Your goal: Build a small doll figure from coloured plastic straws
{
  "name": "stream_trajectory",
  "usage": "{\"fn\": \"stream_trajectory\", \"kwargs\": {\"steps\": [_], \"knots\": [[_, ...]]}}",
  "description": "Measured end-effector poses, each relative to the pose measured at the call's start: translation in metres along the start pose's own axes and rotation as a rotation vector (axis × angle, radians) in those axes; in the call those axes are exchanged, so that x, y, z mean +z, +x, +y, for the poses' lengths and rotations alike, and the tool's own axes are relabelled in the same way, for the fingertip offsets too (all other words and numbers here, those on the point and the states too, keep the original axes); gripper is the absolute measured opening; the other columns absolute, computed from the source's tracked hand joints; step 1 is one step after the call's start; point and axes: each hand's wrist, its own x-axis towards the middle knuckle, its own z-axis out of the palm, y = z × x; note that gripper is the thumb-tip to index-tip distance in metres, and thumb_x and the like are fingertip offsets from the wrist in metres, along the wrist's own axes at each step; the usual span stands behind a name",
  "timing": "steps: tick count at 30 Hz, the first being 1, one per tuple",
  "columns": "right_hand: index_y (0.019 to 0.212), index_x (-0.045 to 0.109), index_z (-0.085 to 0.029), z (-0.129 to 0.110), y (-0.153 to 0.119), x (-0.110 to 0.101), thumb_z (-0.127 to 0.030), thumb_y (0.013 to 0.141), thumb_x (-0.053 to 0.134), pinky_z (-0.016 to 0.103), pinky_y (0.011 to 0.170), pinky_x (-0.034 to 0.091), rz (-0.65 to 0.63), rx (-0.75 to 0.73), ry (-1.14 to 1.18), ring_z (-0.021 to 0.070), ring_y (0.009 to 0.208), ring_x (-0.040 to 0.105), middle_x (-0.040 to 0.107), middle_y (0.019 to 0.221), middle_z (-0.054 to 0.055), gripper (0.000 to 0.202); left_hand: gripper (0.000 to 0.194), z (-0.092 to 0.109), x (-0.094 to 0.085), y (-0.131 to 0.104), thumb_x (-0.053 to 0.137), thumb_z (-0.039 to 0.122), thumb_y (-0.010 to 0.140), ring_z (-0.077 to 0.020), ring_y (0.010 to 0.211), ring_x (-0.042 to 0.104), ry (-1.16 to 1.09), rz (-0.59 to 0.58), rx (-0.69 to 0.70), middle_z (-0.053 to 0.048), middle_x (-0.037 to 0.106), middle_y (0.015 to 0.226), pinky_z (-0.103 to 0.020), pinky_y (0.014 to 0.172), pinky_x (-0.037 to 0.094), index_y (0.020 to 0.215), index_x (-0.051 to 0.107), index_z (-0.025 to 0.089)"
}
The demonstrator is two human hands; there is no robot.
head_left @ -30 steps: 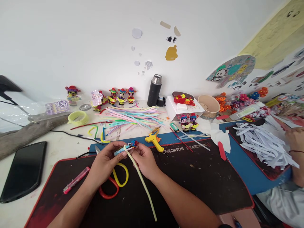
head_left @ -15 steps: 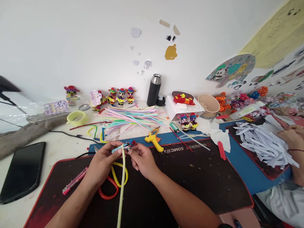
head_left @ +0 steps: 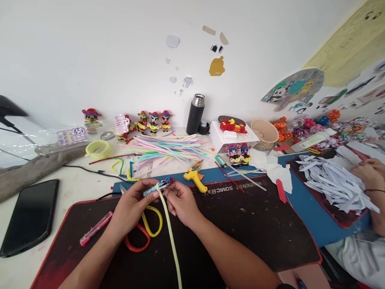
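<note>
My left hand is closed on the light-blue body of a small pipe-cleaner figure. My right hand pinches near the figure's red and blue head end; its fingertips hide part of it. A pale yellow pipe cleaner loops over the figure's middle between the hands and hangs down toward me. Beneath my left wrist lie scissors with red and yellow handles. A yellow glue gun rests beyond my right hand.
Many pastel pipe cleaners lie at the back, with finished figures behind them. A black flask stands by the wall. A phone lies left. At right, another person's hand is near white paper strips.
The pale yellow pipe cleaner's hanging tail has swung to the right. The figure has shifted slightly right and tilted in my fingers. Both hands keep their hold.
</note>
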Motion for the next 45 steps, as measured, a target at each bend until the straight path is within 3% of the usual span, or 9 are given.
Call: {"fn": "stream_trajectory", "kwargs": {"steps": [5,13,18,25,45], "knots": [[0.081,0.055,-0.024,0.0012,0.0000,-0.0005,-0.052,0.085,0.074,0.022,0.034,0.027,0.003,-0.001,-0.014,0.0073,0.033,0.033,0.046,0.045,-0.012,0.035,0.046,-0.0029,0.0010,-0.0003,0.084,0.053,0.081,-0.0274,0.096,0.072,-0.031,-0.017,0.016,-0.008,0.076,0.120,-0.038,0.077,0.065,0.115,0.073,0.025],[0.081,0.056,-0.023,0.0006,-0.0004,-0.0007,-0.050,0.087,0.073,0.023,0.036,0.027,-0.008,-0.012,-0.022,0.0087,0.034,0.034,0.046,0.046,-0.011,0.032,0.042,-0.0063,-0.0003,0.0002,0.084,0.052,0.082,-0.0210,0.078,0.071,-0.042,-0.019,0.004,-0.005,0.076,0.108,-0.036,0.077,0.063,0.112,0.072,0.024],[0.083,0.058,-0.022,0.0052,0.0008,-0.0018,-0.053,0.087,0.075,0.023,0.042,0.028,0.011,0.007,-0.002,0.0089,0.042,0.037,0.050,0.054,-0.008,0.036,0.044,-0.0059,0.0005,-0.0010,0.084,0.053,0.081,-0.0222,0.079,0.071,-0.004,-0.015,0.013,-0.005,0.076,0.110,-0.037,0.077,0.064,0.111,0.072,0.024],[0.085,0.058,-0.023,0.0039,-0.0003,-0.0019,-0.056,0.087,0.075,0.023,0.044,0.028,-0.017,-0.002,0.019,0.0093,0.045,0.035,0.044,0.055,-0.009,0.037,0.039,-0.0058,0.0015,-0.0025,0.082,0.052,0.083,-0.0257,0.090,0.073,0.067,-0.005,0.058,-0.007,0.076,0.110,-0.038,0.081,0.063,0.110,0.073,0.024],[0.094,0.054,-0.022,-0.0002,-0.0031,-0.0016,-0.060,0.092,0.067,0.022,0.040,0.029,-0.099,-0.032,-0.039,0.0077,0.036,0.039,0.051,0.050,-0.012,0.041,0.043,-0.0032,0.0016,-0.0006,0.080,0.057,0.082,-0.0250,0.082,0.075,0.119,0.053,0.047,-0.005,0.076,0.107,-0.037,0.076,0.063,0.108,0.071,0.024]]}}
